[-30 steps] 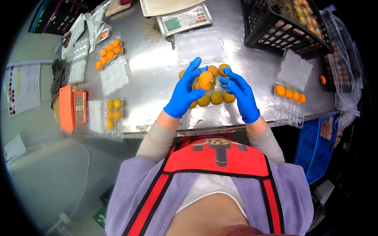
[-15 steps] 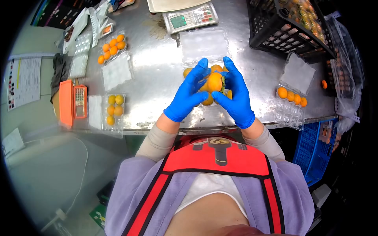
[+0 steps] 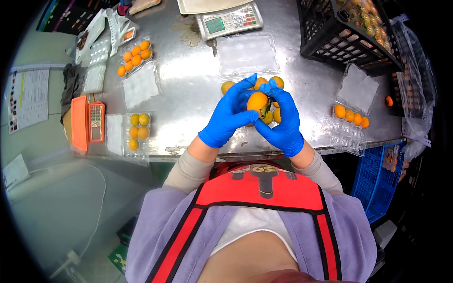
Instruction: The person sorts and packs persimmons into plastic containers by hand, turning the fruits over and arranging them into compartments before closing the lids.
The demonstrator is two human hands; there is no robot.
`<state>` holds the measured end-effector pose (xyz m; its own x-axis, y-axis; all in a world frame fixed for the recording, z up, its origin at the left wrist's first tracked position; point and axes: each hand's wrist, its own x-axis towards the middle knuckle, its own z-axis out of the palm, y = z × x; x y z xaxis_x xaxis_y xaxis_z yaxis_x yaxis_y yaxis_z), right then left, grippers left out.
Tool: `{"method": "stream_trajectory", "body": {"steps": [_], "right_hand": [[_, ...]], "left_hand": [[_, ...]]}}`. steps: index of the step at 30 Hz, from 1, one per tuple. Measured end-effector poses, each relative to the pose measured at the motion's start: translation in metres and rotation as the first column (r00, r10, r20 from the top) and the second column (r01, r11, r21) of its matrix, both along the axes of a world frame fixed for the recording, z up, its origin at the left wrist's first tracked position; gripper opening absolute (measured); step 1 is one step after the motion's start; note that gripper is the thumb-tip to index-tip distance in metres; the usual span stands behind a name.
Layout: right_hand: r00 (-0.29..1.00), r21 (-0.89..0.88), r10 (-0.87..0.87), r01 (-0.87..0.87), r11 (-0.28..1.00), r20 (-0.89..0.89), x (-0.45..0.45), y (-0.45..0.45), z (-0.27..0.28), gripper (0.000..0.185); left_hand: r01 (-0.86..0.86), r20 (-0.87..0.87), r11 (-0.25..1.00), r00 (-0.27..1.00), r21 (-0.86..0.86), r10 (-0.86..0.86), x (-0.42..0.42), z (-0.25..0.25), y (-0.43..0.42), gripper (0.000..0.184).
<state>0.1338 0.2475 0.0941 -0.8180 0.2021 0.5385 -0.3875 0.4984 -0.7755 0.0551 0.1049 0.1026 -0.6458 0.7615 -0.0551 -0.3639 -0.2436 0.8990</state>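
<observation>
A round orange fruit (image 3: 257, 102) with a dark green leafy top (image 3: 266, 106) is held up between my two blue-gloved hands. My left hand (image 3: 230, 113) curls round its left side, thumb pressed along its lower edge. From the right, my right hand (image 3: 283, 120) closes in on the leafy side, its thumb tip meeting the left thumb below the fruit. Underneath, more orange fruits (image 3: 278, 82) sit in an open clear plastic clamshell, whose lid (image 3: 246, 53) lies folded back toward the scale. My hands hide part of that box.
A digital scale (image 3: 230, 21) stands at the back. At the right are a black crate (image 3: 351, 40) and a part-filled clamshell (image 3: 348, 134). Two more fruit packs (image 3: 138, 132) lie at the left, near an orange device (image 3: 88, 121). Below the table's right edge is a blue crate (image 3: 377, 181).
Both hands have drawn closer round the fruit, their thumbs now meeting. The fruit has turned, and more of its green leafy top faces the right hand.
</observation>
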Motion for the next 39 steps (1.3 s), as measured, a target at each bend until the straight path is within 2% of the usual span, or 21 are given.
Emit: {"method": "stream_trajectory", "body": {"steps": [6, 8, 9, 11, 12, 14, 17, 20, 21, 22, 24, 26, 27, 29, 30, 32, 33, 35, 36, 38, 39], "right_hand": [[1.000, -0.002, 0.020, -0.020, 1.000, -0.009, -0.003, 0.000, -0.006, 0.063], [0.997, -0.163, 0.070, -0.063, 0.985, 0.038, -0.005, -0.001, -0.001, 0.070], [0.997, -0.163, 0.070, -0.063, 0.985, 0.039, -0.005, 0.000, 0.001, 0.070], [0.998, -0.249, 0.026, -0.011, 0.969, 0.056, -0.008, 0.003, 0.004, 0.078], [0.998, -0.249, 0.027, -0.012, 0.969, 0.056, -0.008, 0.004, 0.002, 0.078], [0.979, -0.482, 0.189, -0.130, 0.866, 0.076, -0.008, 0.006, -0.003, 0.086], [0.940, -0.746, 0.337, -0.192, 0.638, 0.046, -0.009, -0.001, 0.002, 0.094], [0.932, -0.751, 0.350, -0.162, 0.640, 0.097, -0.010, -0.004, 0.005, 0.097], [0.928, -0.752, 0.353, -0.152, 0.641, 0.114, -0.010, -0.004, 0.004, 0.098], [0.951, -0.636, 0.290, -0.161, 0.754, 0.103, -0.011, -0.001, 0.001, 0.097], [0.970, -0.504, 0.231, -0.161, 0.849, 0.080, -0.011, -0.003, -0.003, 0.096], [0.995, -0.321, 0.083, -0.060, 0.945, 0.058, -0.008, -0.006, -0.003, 0.090], [0.995, -0.321, 0.085, -0.062, 0.945, 0.059, -0.007, -0.006, -0.002, 0.090], [0.995, -0.085, 0.067, -0.060, 0.995, 0.080, -0.006, -0.006, -0.001, 0.081], [0.994, -0.085, 0.071, -0.064, 0.994, 0.079, -0.007, -0.006, -0.002, 0.081], [0.993, 0.046, 0.110, -0.113, 0.993, 0.050, -0.008, -0.007, -0.005, 0.075], [0.992, 0.045, 0.113, -0.115, 0.992, 0.049, -0.008, -0.010, -0.003, 0.075], [0.997, -0.124, 0.072, -0.069, 0.990, 0.016, -0.008, -0.016, 0.003, 0.078], [0.997, -0.125, 0.073, -0.070, 0.990, 0.017, -0.008, -0.013, 0.005, 0.078], [0.988, -0.312, 0.149, -0.127, 0.941, 0.047, -0.010, -0.008, 0.005, 0.085], [0.982, -0.418, 0.184, -0.148, 0.896, 0.048, -0.012, -0.007, 0.003, 0.090]], "left_hand": [[-0.010, 0.013, 1.000, 1.000, 0.017, 0.009, -0.001, -0.004, -0.004, 0.079], [-0.067, -0.100, 0.994, 0.992, 0.087, 0.075, -0.001, -0.005, -0.004, 0.083], [-0.068, -0.099, 0.994, 0.992, 0.087, 0.076, -0.002, -0.005, -0.005, 0.083], [-0.133, -0.319, 0.988, 0.936, 0.077, 0.151, -0.005, -0.002, -0.007, 0.082], [-0.134, -0.319, 0.988, 0.936, 0.077, 0.152, -0.006, -0.003, -0.008, 0.082], [-0.162, -0.471, 0.985, 0.866, 0.056, 0.169, -0.009, -0.004, -0.010, 0.085], [-0.166, -0.536, 0.986, 0.831, 0.008, 0.145, -0.008, -0.009, -0.013, 0.087], [-0.155, -0.645, 0.987, 0.759, -0.051, 0.086, -0.009, -0.006, -0.013, 0.090], [-0.155, -0.645, 0.987, 0.759, -0.050, 0.086, -0.009, -0.005, -0.013, 0.090], [-0.191, -0.607, 0.980, 0.785, -0.052, 0.121, -0.008, -0.004, -0.012, 0.092], [-0.229, -0.568, 0.972, 0.808, -0.054, 0.159, -0.008, -0.003, -0.014, 0.093], [-0.073, -0.123, 0.997, 0.990, 0.023, 0.075, -0.009, -0.001, -0.017, 0.093], [-0.076, -0.122, 0.997, 0.989, 0.023, 0.078, -0.010, -0.004, -0.018, 0.093], [-0.003, 0.063, 0.999, 0.998, 0.053, -0.001, -0.013, -0.013, -0.018, 0.089], [-0.006, 0.061, 0.999, 0.998, 0.052, 0.003, -0.012, -0.011, -0.018, 0.089], [0.008, 0.139, 1.000, 0.990, 0.007, -0.009, -0.010, -0.007, -0.018, 0.087], [0.005, 0.139, 1.000, 0.990, 0.006, -0.006, -0.009, -0.007, -0.018, 0.087], [-0.062, 0.068, 0.992, 0.996, 0.114, 0.055, -0.009, -0.010, -0.019, 0.088], [-0.063, 0.069, 0.992, 0.996, 0.113, 0.055, -0.009, -0.008, -0.020, 0.088], [-0.115, -0.058, 0.985, 0.991, 0.127, 0.123, -0.010, -0.002, -0.020, 0.093], [-0.115, -0.058, 0.985, 0.991, 0.127, 0.123, -0.010, -0.003, -0.021, 0.093]]}}
